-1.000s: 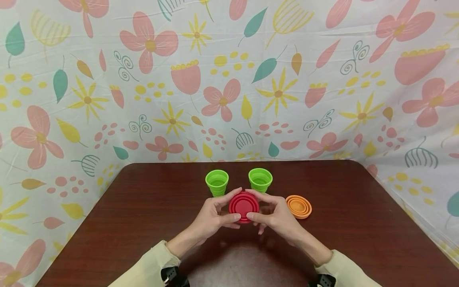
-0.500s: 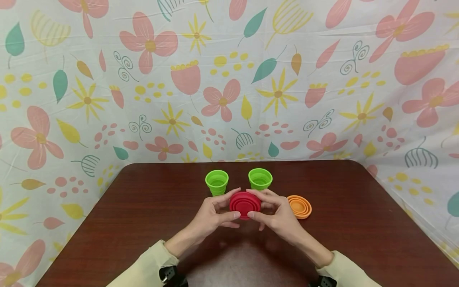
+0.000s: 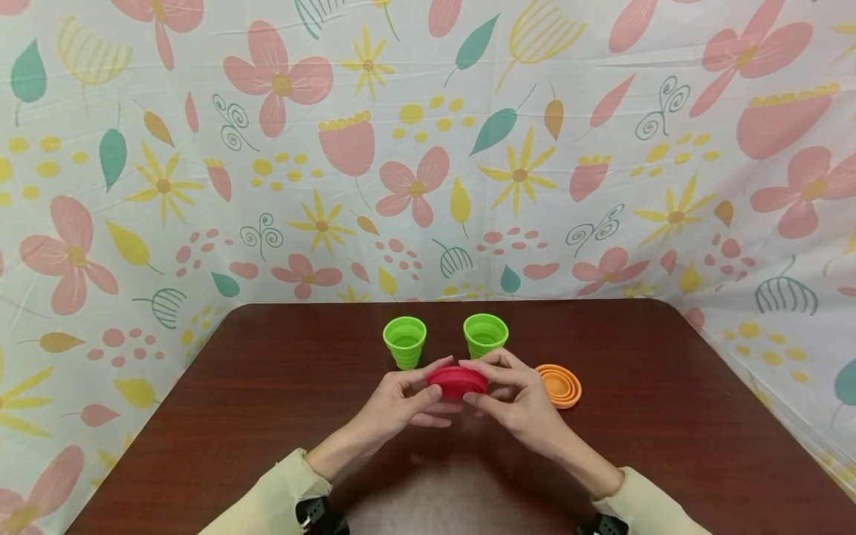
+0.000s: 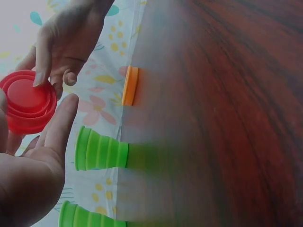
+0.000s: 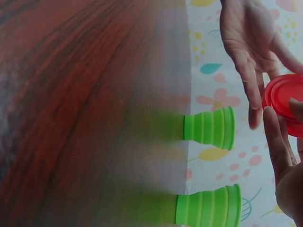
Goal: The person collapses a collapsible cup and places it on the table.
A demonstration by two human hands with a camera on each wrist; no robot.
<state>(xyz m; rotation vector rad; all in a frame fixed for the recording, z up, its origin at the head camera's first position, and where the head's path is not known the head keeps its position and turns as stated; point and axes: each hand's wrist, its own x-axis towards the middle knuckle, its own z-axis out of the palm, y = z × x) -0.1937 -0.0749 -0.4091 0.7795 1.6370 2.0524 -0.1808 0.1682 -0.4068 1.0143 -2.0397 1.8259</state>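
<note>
Both hands hold a red collapsible cup (image 3: pixel 456 381), folded flat into a disc, above the middle of the table. My left hand (image 3: pixel 396 401) pinches its left edge, thumb on the near side. At the opposite edge, my right hand (image 3: pixel 520 388) grips with thumb and fingers. Concentric rings show on the red cup (image 4: pixel 26 97) in the left wrist view. In the right wrist view, the frame's edge cuts off part of the red cup (image 5: pixel 284 97).
Two green collapsible cups, left (image 3: pixel 405 340) and right (image 3: pixel 485 336), stand extended and upright behind the hands. A flattened orange collapsible cup (image 3: pixel 559 385) lies right of the right hand. The dark wooden table (image 3: pixel 281 386) meets a flower-printed cloth (image 3: pixel 414 89) at the back.
The red cup has tipped from nearly face-on to a flatter angle in the hands. My left thumb has shifted up along its rim. The green and orange cups stay put.
</note>
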